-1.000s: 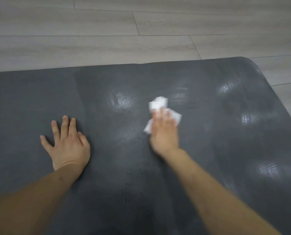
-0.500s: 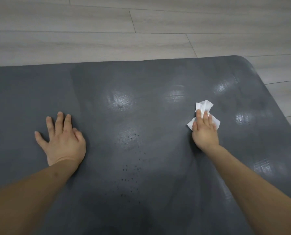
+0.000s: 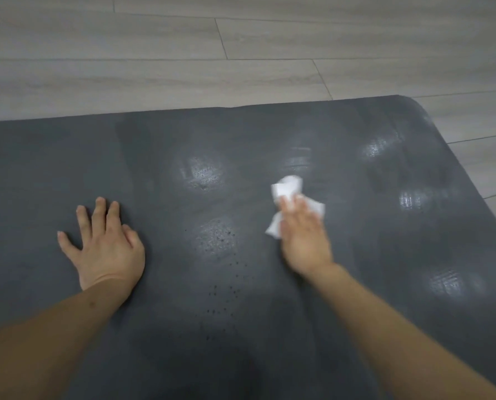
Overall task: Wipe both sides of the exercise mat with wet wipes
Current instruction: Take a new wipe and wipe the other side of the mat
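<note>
The exercise mat [image 3: 356, 284] lies flat and open all round; only the braced left hand [image 3: 108, 249] blocks its left stretch.

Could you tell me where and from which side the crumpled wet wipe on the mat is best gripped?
Probably the bunched far end of the wet wipe, from above. It sticks out beyond the right hand, whose fingers press the rest flat against the mat.
</note>
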Demonstrator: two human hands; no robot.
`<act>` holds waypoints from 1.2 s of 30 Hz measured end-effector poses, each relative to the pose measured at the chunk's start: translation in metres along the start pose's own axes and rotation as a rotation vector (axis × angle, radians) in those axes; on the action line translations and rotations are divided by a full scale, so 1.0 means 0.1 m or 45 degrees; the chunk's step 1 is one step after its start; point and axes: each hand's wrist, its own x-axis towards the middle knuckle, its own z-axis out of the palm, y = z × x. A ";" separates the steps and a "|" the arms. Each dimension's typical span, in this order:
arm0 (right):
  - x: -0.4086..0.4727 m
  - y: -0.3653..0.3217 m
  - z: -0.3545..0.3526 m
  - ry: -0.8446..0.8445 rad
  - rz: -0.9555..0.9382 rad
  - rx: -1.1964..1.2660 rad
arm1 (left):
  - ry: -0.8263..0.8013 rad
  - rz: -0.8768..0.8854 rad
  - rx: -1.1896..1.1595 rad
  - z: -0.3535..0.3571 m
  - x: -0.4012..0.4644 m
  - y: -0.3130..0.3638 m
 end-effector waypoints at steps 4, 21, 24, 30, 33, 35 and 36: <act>0.24 0.60 -0.20 -0.151 0.364 0.162 | -0.012 0.001 0.009 -0.01 0.01 0.01; 2.08 -2.37 -0.25 -0.287 -0.569 0.044 | -0.011 0.029 0.035 -0.01 0.03 -0.01; 2.47 -2.63 -0.26 -0.295 -0.618 -0.005 | -0.010 0.045 0.032 -0.01 0.03 -0.03; 1.22 -2.02 -0.13 -0.277 -0.816 -0.032 | -0.017 0.063 0.035 0.00 0.04 -0.09; 0.35 -1.59 -0.10 -0.340 -0.947 -0.088 | -0.016 0.052 0.034 0.00 0.04 -0.08; 0.26 -1.48 -0.10 -0.373 -0.985 -0.120 | -0.003 0.052 0.032 0.01 0.03 -0.07; 0.39 -1.51 -0.12 -0.354 -0.987 -0.120 | 0.003 0.054 0.029 0.01 0.04 -0.06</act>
